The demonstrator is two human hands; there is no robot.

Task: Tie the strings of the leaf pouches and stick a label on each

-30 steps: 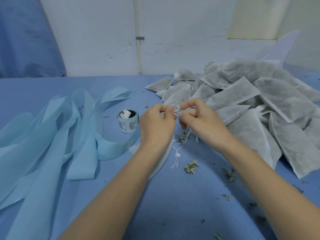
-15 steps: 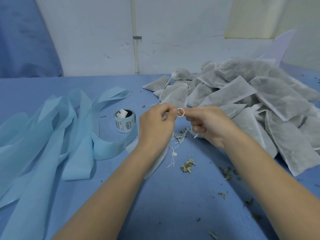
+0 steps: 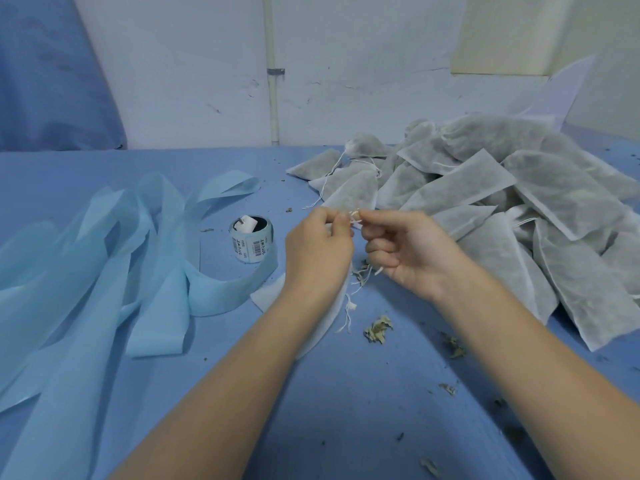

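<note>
in the head view, the knot probably wanted an even, opposing pull on both ends, with the pouch (image 3: 322, 327) kept low under the left forearm. the left hand (image 3: 317, 252) and right hand (image 3: 412, 252) met fingertip to fingertip, each pinching the white string (image 3: 355, 216) above the blue table (image 3: 363, 393).

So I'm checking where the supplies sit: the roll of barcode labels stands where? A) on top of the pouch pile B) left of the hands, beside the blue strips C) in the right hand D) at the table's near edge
B: the label roll stands upright left of the left hand, inside the curl of blue strips.
</note>
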